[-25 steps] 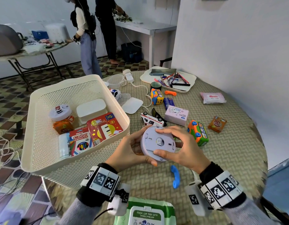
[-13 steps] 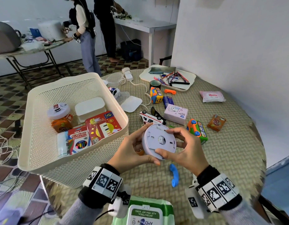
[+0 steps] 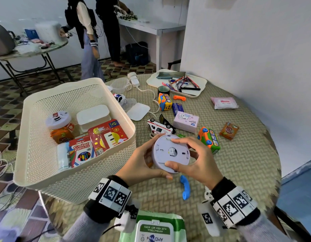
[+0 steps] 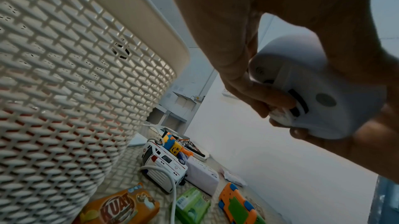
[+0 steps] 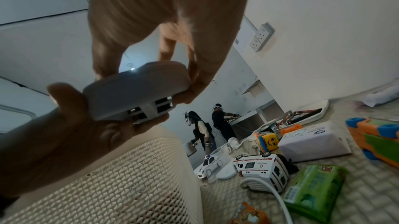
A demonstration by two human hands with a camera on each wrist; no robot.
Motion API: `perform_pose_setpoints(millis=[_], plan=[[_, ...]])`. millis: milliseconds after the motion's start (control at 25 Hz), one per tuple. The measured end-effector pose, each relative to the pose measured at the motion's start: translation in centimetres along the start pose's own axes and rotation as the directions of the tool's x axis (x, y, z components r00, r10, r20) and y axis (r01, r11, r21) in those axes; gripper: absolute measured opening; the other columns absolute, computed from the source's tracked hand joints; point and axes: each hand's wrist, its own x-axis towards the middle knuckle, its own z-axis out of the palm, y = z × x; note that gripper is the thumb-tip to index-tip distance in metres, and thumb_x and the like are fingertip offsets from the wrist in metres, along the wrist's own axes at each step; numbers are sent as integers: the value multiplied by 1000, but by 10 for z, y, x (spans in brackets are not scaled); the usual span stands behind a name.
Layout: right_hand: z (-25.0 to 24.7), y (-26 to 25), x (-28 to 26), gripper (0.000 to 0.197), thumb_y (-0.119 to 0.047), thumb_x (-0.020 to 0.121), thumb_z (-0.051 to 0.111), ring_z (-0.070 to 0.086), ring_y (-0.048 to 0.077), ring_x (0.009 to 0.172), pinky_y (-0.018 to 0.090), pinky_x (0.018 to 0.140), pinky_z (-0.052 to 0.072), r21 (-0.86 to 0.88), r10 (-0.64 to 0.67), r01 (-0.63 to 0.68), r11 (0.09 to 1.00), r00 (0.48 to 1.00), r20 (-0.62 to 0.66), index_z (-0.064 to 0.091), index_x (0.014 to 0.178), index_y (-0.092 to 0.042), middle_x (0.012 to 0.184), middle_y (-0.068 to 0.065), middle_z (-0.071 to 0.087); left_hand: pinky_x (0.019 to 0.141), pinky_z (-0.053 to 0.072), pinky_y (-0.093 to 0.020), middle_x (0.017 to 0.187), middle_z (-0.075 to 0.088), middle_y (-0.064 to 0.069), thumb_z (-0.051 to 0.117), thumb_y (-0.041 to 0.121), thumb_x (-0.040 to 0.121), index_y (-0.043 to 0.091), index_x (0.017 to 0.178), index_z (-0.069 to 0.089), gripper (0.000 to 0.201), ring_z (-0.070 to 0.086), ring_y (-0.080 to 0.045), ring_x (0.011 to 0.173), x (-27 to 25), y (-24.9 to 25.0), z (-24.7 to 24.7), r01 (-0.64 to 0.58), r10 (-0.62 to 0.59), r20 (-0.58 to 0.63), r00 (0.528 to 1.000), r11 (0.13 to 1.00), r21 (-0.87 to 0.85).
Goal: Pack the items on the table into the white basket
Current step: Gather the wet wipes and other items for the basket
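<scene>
A round white disc-shaped device point(image 3: 170, 152) hangs above the table, its flat back facing me. My left hand point(image 3: 142, 165) cups it from the left and below, thumb along its lower rim. My right hand point(image 3: 195, 159) grips its right rim, fingers over the top edge and thumb at the bottom. The left wrist view shows the device point(image 4: 319, 94) from underneath between curled fingers, and the right wrist view shows the device point(image 5: 138, 94) held by both hands. The white basket point(image 3: 78, 179) stands just left of my hands, holding a similar disc, a white box, pencils and packets.
On the woven table lie a toy ambulance point(image 3: 159, 129), a pink tissue box point(image 3: 186, 121), an orange toy car point(image 3: 209, 141), a blue toy handset point(image 3: 185, 189), a snack packet point(image 3: 229, 131), a wet-wipes pack point(image 3: 154, 229) and a pen tray point(image 3: 177, 82). Two people stand at far tables.
Both hands have lifted the disc slightly and carried it a little left toward the basket. Its flat back has tilted more toward me.
</scene>
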Motion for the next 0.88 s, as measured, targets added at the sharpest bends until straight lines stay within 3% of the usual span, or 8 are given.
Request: perform_pose_setpoints(millis=[200, 480, 640, 720, 800, 880], plan=[[0, -1, -2, 65, -55, 52, 85, 62, 7, 97, 30, 74, 55, -84, -15, 8, 996, 997, -81, 66, 102, -17, 103, -13, 64, 105, 43, -43, 139, 51, -1, 88, 1, 58, 11, 145, 30, 105, 47, -15, 131, -3, -4, 7, -16, 17, -36, 999, 999, 39], [6, 4, -9, 67, -62, 53, 80, 60, 2, 87, 22, 70, 51, -145, -35, 15, 989, 990, -137, 63, 97, -13, 95, -8, 64, 98, 48, -28, 133, 56, 3, 89, 7, 59, 15, 143, 34, 101, 53, -11, 124, -9, -13, 25, -35, 39, -113, 993, 999, 35], [7, 6, -11, 65, -59, 55, 81, 59, 0, 90, 14, 73, 47, -122, -21, 9, 993, 995, -94, 62, 99, -14, 98, -12, 62, 96, 48, -27, 133, 56, 2, 89, 2, 57, 16, 140, 37, 99, 53, -14, 125, -11, -18, 24, -18, 17, -105, 994, 1000, -8], [5, 5, -11, 64, -55, 56, 82, 60, 2, 94, 17, 76, 49, -92, 2, -5, 996, 999, -37, 62, 102, -16, 102, -15, 61, 97, 48, -27, 134, 54, 2, 89, 2, 55, 16, 139, 37, 100, 52, -13, 126, -12, -21, 24, -13, 13, -113, 994, 1000, 1], [4, 3, -12, 63, -53, 57, 83, 61, 3, 96, 19, 76, 52, -81, 16, -15, 997, 1000, 19, 62, 104, -17, 104, -16, 62, 99, 47, -29, 136, 51, 0, 92, 8, 53, 18, 139, 38, 102, 50, -14, 127, -14, -24, 22, -19, 24, -124, 992, 999, 45], [5, 3, -14, 62, -51, 58, 84, 60, 1, 97, 15, 77, 49, -83, 2, 2, 997, 999, 50, 63, 105, -17, 105, -16, 62, 101, 46, -33, 136, 49, 0, 94, 21, 50, 21, 138, 39, 103, 48, -16, 128, -17, -27, 20, -36, 50, -129, 990, 994, 107]])
